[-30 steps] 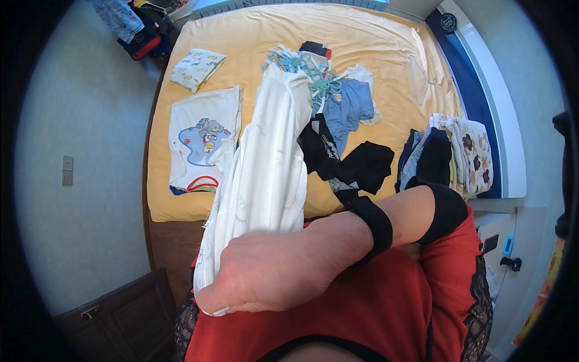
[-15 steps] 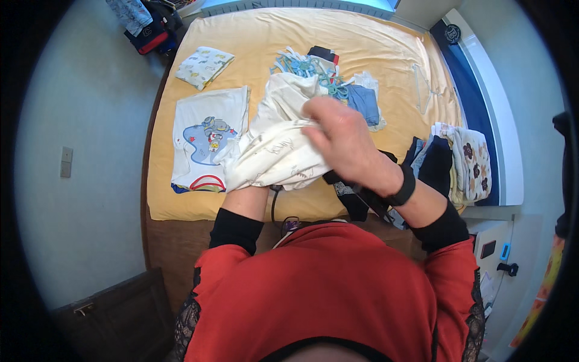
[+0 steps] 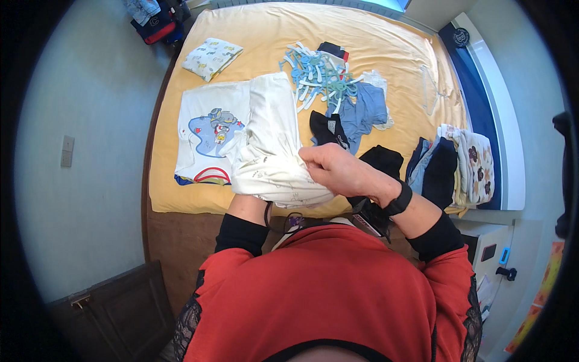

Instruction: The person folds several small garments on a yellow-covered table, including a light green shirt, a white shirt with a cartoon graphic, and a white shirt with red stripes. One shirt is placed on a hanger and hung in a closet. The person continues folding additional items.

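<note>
A white garment with small grey prints [image 3: 268,163] hangs in front of me over the bed's near side, its plain white part stretching away from me. My right hand [image 3: 338,170] pinches its right side, fingers closed on the cloth. My left wrist [image 3: 248,207] goes under or into the garment, and the fingers there are covered by fabric. Partly beneath it, to the left, a white T-shirt with a blue cartoon print [image 3: 202,130] lies flat. Just beyond the right hand lie a black garment [image 3: 325,128] and a crumpled blue garment [image 3: 362,114].
Blue, white and green hangers [image 3: 313,72] are heaped mid-bed. A folded patterned cloth [image 3: 212,58] lies at far left. At right stands a stack of folded clothes [image 3: 464,163] beside the headboard [image 3: 491,114]. A lone white hanger [image 3: 431,90] rests on the yellow sheet [image 3: 404,54].
The garment has come down and spread out straighter. My right hand has moved down toward me and now pinches its right side. The black and blue garments beyond are more exposed.
</note>
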A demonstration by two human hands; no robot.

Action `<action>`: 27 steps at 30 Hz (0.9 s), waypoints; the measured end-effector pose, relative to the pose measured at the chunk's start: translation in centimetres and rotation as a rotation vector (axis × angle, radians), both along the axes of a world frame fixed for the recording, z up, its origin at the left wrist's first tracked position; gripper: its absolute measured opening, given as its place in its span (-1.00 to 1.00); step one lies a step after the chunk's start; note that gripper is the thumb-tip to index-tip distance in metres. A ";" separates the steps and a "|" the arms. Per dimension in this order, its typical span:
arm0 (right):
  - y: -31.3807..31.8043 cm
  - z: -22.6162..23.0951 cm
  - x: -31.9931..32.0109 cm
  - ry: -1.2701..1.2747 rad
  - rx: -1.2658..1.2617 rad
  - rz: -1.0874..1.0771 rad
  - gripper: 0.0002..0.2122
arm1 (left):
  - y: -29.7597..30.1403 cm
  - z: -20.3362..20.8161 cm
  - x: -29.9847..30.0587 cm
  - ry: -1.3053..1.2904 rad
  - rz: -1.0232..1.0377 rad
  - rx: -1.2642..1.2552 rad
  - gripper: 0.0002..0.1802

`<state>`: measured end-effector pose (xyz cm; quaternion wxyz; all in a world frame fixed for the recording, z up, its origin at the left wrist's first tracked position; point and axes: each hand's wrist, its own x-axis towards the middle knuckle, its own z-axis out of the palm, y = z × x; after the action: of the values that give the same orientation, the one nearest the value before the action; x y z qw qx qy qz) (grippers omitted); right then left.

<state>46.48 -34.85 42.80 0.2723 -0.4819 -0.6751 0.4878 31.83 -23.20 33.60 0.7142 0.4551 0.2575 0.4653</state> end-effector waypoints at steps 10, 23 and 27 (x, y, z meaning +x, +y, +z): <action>-0.9 2.3 -0.9 0.007 -0.131 0.365 -0.89 | 0.7 -0.3 -1.1 0.022 0.044 -0.007 -0.70; 1.0 1.1 2.9 -0.132 -0.061 0.230 -0.75 | 3.0 -2.1 -0.3 0.239 -0.265 -0.053 -0.65; 4.1 -2.7 8.3 -0.385 0.045 0.124 -0.74 | -2.9 -2.8 0.5 0.851 -0.312 1.085 -0.55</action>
<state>54.75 -30.75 40.07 0.1183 -0.5177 -0.7537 0.3872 32.28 -26.13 30.77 0.2823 0.9208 0.1780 0.2018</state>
